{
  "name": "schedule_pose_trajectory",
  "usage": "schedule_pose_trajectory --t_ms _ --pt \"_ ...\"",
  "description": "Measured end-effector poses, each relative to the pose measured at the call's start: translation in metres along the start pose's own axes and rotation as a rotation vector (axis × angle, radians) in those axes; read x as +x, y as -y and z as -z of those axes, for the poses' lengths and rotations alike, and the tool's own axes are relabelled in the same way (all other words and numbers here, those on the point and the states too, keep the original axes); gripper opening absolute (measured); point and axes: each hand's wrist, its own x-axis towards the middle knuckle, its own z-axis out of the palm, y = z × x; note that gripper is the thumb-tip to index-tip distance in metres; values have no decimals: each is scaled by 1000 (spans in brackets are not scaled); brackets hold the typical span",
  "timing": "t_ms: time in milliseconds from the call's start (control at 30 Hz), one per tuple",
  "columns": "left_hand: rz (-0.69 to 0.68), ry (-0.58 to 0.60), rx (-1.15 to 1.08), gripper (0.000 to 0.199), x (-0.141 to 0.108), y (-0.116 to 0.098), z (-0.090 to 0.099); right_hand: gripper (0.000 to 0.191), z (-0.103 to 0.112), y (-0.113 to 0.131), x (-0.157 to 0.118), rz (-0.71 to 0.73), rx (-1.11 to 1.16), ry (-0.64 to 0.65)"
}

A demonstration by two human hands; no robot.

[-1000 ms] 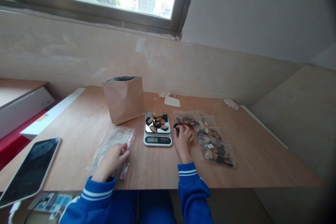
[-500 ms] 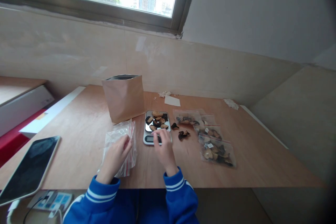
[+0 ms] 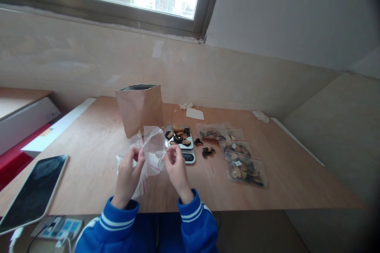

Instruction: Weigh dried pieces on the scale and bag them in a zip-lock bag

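Between my hands a clear zip-lock bag (image 3: 154,144) with a red seal line is held up over the table. My left hand (image 3: 130,170) is closed on its left side, fingers and thumb pinched together. My right hand (image 3: 176,166) pinches the bag's right side. More clear bags lie beneath, partly hidden by my left hand. Just behind my right hand sits a small kitchen scale (image 3: 190,157), its display partly covered. Dried mushroom slices (image 3: 179,136), brown and black, are heaped on its plate. Two loose dark pieces (image 3: 208,151) lie right of the scale.
A brown paper pouch (image 3: 141,110) stands upright with its top open behind the bags. Several filled zip-lock bags (image 3: 245,170) lie on the right. A tablet (image 3: 34,191) rests at the left edge, and a white card (image 3: 195,113) lies near the wall.
My right hand has moved left from the front of the scale to the clear bag. One bag has come up off the pile and is now spread between both hands.
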Motion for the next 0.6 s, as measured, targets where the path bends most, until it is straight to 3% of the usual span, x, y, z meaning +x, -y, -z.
schedule_pose_trajectory --t_ms 100,200,267,400,600 --pt "-20 -161 11 24 6 -12 5 6 17 9 14 10 -20 -70" --pt "-10 -158 -23 25 15 -26 6 15 36 24 27 86 -61 93" --pt "20 -144 -53 25 22 -34 6 22 50 27 35 160 -80 107" --pt "80 -158 -113 25 33 -43 3 24 75 2 46 252 -309 -92" --pt "124 -97 -125 27 34 -38 -11 16 77 -43 46 267 -712 -82"
